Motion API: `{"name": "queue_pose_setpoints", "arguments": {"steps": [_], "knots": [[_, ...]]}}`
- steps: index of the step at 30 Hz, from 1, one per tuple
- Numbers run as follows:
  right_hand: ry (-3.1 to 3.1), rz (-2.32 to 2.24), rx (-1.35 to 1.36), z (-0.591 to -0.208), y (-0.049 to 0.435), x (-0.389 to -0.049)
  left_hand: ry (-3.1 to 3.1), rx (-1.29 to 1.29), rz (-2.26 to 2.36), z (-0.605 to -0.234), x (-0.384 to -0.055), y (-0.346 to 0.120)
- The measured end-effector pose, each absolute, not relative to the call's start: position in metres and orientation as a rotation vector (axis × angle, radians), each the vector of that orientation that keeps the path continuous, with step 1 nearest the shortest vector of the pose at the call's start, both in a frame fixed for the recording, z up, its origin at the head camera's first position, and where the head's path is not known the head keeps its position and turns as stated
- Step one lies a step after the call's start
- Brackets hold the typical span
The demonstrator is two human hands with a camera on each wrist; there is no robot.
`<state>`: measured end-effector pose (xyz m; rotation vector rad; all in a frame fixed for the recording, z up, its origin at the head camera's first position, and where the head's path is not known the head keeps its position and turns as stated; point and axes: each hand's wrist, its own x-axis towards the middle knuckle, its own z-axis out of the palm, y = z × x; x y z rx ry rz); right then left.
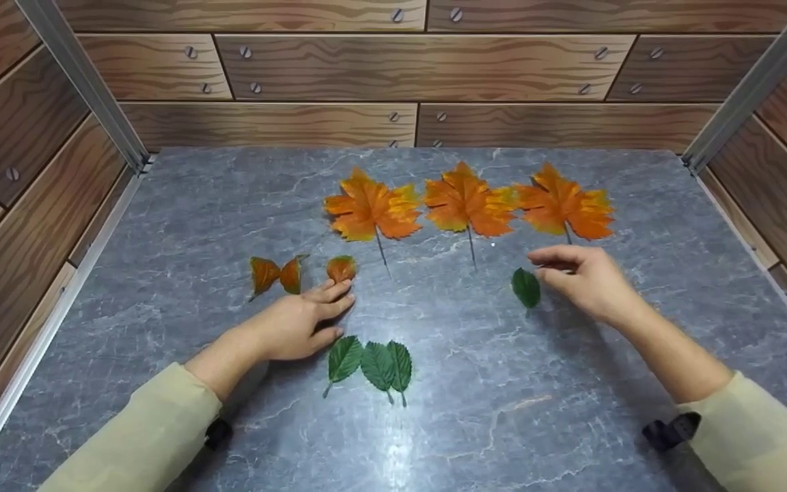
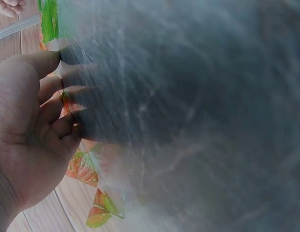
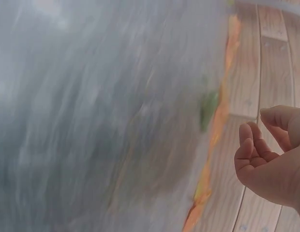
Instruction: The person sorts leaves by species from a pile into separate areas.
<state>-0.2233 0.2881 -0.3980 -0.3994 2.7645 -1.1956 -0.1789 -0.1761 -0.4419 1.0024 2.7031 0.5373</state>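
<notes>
My left hand [image 1: 291, 326] rests on the table with extended fingers, fingertips at the lower edge of a small orange-red leaf [image 1: 341, 267]. Two more small orange-red leaves [image 1: 290, 276] lie to its left. Three green leaves [image 1: 344, 359] with short stems lie near the left thumb, two of them overlapping. My right hand [image 1: 593, 281] hovers beside a single green leaf [image 1: 525, 288], thumb and index finger bent with a gap between them. The right wrist view shows that green leaf [image 3: 208, 108], blurred, apart from the hand's loosely curled fingers.
Three large orange maple leaves [image 1: 470, 201] stand in a row at the back of the grey marbled table [image 1: 475, 424], stems toward me. Wood-patterned panels [image 1: 427, 68] enclose the back and sides, with metal posts [image 1: 83, 82] at the corners.
</notes>
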Motion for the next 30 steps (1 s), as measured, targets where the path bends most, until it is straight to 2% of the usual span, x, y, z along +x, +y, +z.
{"name": "queue_pose_setpoints", "arguments": {"steps": [10,21,30], "knots": [[2.608,-1.363,-0.570,-0.401,0.238,-0.200,2.695,0.993,0.542,-0.443,-0.179,-0.177],[2.409,-1.314,-0.771,-0.415,0.182,-0.179,2.690,0.996,0.524,-0.441,-0.180,-0.177],[2.292,-1.284,-0.799,-0.431,0.154,-0.170,2.697,0.992,0.522,-0.440,-0.180,-0.176]]}}
